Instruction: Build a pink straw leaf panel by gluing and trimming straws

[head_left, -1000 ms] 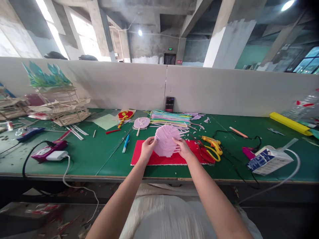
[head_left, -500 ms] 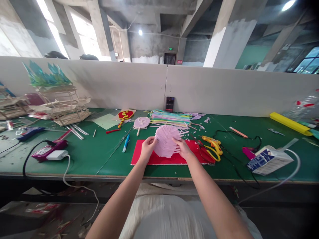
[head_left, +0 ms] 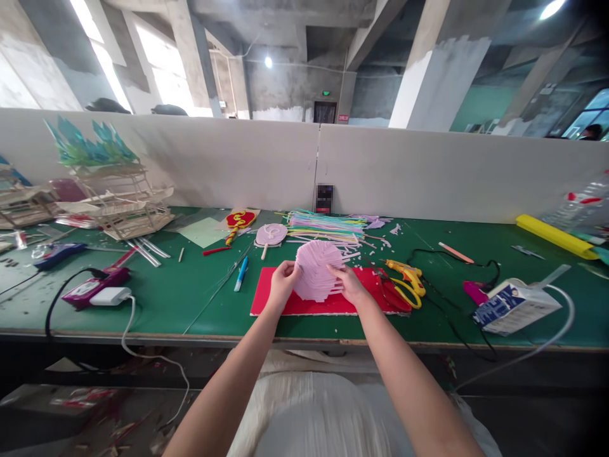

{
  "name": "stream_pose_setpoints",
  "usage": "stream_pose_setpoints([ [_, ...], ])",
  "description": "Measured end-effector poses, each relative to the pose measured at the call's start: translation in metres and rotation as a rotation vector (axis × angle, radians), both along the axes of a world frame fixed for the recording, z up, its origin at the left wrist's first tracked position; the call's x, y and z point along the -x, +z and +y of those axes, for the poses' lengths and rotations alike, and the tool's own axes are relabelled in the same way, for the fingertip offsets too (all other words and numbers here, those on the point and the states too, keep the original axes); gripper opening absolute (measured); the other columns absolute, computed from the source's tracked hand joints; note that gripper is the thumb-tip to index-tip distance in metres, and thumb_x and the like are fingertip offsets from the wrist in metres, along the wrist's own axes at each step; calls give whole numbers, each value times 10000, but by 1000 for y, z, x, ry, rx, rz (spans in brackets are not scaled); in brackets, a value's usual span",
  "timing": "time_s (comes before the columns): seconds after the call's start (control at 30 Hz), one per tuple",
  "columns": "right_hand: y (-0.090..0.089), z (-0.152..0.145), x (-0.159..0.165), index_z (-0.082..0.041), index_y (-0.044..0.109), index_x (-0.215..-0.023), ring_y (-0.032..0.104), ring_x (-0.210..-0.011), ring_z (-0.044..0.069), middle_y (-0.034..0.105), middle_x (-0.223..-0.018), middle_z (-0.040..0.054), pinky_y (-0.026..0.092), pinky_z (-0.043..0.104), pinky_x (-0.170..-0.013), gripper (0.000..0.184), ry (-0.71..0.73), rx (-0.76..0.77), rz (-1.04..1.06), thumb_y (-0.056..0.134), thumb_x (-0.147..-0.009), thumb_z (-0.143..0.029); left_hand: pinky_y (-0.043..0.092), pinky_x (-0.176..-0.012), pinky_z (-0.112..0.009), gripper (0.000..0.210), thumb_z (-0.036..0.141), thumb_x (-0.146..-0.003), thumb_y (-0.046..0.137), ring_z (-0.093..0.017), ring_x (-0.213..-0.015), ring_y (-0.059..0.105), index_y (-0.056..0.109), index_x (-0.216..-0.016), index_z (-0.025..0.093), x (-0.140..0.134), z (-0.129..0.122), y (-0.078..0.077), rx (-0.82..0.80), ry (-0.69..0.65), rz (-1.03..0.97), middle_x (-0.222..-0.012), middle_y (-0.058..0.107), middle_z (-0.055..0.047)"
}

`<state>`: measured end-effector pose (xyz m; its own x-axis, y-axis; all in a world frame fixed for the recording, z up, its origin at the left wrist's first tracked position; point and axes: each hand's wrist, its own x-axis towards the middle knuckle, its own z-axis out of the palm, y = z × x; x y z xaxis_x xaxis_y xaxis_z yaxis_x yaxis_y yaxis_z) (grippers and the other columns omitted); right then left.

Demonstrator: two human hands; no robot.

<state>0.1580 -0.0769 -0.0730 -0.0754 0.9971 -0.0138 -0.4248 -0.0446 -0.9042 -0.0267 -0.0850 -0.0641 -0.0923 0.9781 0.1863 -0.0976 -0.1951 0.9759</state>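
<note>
Between my two hands is a roundish pink disc [head_left: 318, 273] covered in strips, with loose strip ends sticking out along its right side. My left hand [head_left: 284, 279] pinches its left edge. On the right edge, my right hand [head_left: 348, 282] grips it near the protruding ends. Under the disc lies a red board [head_left: 271, 298], partly hidden by it and my hands. Yellow-handled scissors [head_left: 406, 293] rest at the board's right end. A yellow glue gun [head_left: 402, 270] is just behind them. Beyond the disc is a pile of coloured strips [head_left: 323, 222].
A finished-looking pink fan [head_left: 271, 235] and a red-and-yellow one [head_left: 239, 220] lie behind. A blue pen [head_left: 241, 274] is left of the board. Farther left are a purple power strip [head_left: 90, 289] and a stick model [head_left: 118, 203]; at right, a carton [head_left: 516, 306] and yellow bar [head_left: 554, 237].
Almost nothing differs: both hands keep their grip on the pink disc, which is tilted very slightly. At the far right edge a person's head has appeared beyond the partition.
</note>
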Motion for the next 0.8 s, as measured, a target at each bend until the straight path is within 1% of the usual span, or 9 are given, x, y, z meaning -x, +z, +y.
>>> stream_pose_setpoints([
  [0.17,0,0,0,-246,700,-1018,690,-915,278,759,-863,5,514,402,-835,498,2,2,-6,837,-554,-365,421,-582,-224,259,418,-668,685,-150,-643,598,586,-690,180,0,1,-1,-21,32,45,-659,648,0],
  [0.3,0,0,0,-243,703,-1003,688,-921,272,758,-857,3,511,398,-844,477,2,0,-3,835,-559,-360,417,-580,-220,246,400,-670,686,-143,-631,592,579,-666,179,1,0,0,-27,33,48,-638,637,6],
  [0.37,-1,0,0,-241,708,-979,689,-917,267,758,-855,1,509,392,-846,449,2,1,-1,836,-563,-350,432,-593,-231,258,411,-670,692,-155,-650,608,612,-726,172,1,0,0,-15,17,23,-669,663,-7],
  [0.47,-1,0,0,-240,710,-970,693,-898,264,758,-852,2,508,394,-846,444,3,8,2,838,-560,-353,463,-630,-255,362,431,-670,701,-188,-714,643,663,-905,158,2,0,-1,13,-10,-17,-757,708,-38],
  [0.5,-1,0,0,-241,708,-980,694,-892,263,758,-856,2,506,396,-849,456,3,6,3,838,-559,-359,471,-649,-261,385,432,-670,703,-198,-748,651,670,-935,154,2,0,-1,13,-16,-21,-794,718,-49],
  [0.57,0,0,0,-243,702,-1004,695,-889,262,758,-863,1,503,398,-854,482,1,0,5,837,-559,-366,480,-683,-267,375,436,-667,707,-213,-806,659,683,-910,151,2,0,-1,1,-20,-19,-845,726,-64],
  [0.63,0,0,1,-243,700,-1010,694,-897,263,758,-863,1,502,394,-852,485,-1,-3,2,837,-559,-360,483,-690,-269,354,451,-664,707,-222,-824,660,686,-853,152,2,1,-2,-1,-16,-12,-842,725,-65],
  [0.8,-1,-1,0,-244,701,-1003,691,-914,258,758,-865,-4,502,380,-854,464,-3,-7,-5,832,-569,-343,474,-651,-255,327,458,-669,696,-206,-771,650,669,-796,158,1,1,-2,15,2,15,-785,708,-51],
])
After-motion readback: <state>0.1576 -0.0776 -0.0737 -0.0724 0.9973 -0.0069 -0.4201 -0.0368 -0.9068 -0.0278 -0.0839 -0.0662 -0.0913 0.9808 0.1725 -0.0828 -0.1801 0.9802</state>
